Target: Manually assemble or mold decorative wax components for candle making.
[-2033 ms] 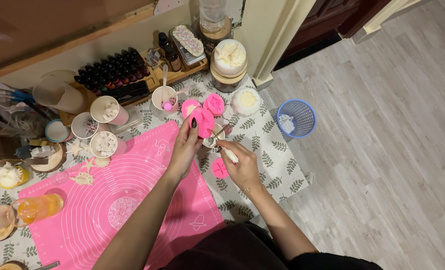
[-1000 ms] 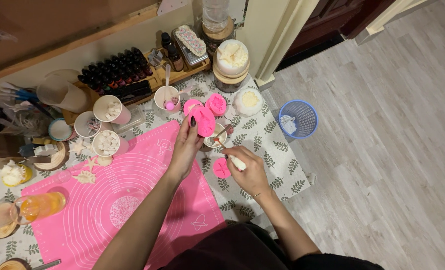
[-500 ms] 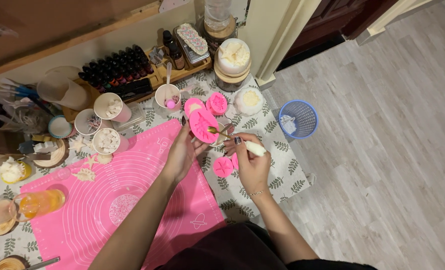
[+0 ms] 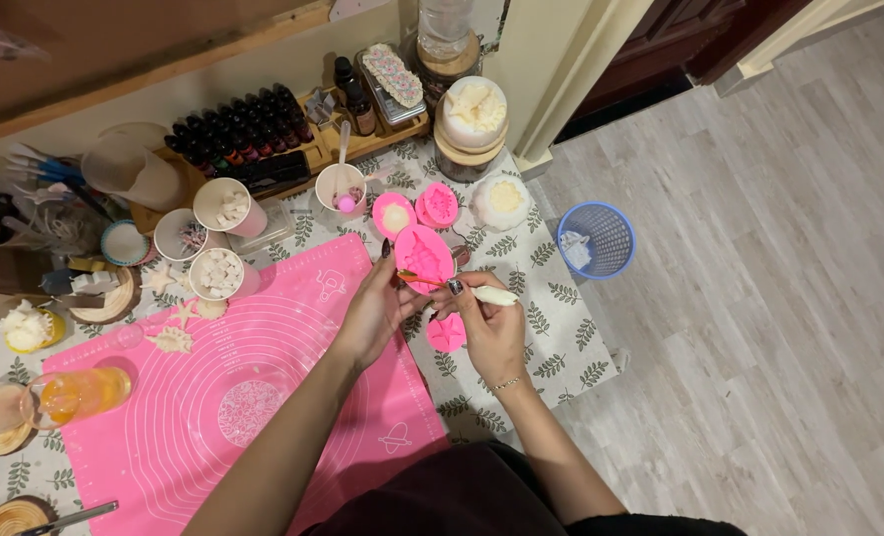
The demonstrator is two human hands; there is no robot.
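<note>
near the frame's centre the left hand [image 4: 374, 316] grips a round pink mould [image 4: 424, 255], tilted above the surface [image 4: 546, 298]. the right hand [image 4: 488, 333] pinches a small spoon [image 4: 462, 288], its tip touching the mould's face.

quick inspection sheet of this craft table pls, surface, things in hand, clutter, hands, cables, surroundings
surface: leaf-print cloth with a pink silicone mat laid over its left part.
job's things: round pink mould held tilted; a white-handled spoon reaches onto it; another small pink mould lies on the cloth below.
clutter: cups of white chunks, rack of dark bottles, two pink moulds, glass of orange liquid, shell shapes.
grippers: left hand grips the mould; right hand has its fingers closed on the spoon.
cables: nothing seen.
surroundings: wood-look floor, blue mesh basket beside the table.
</note>
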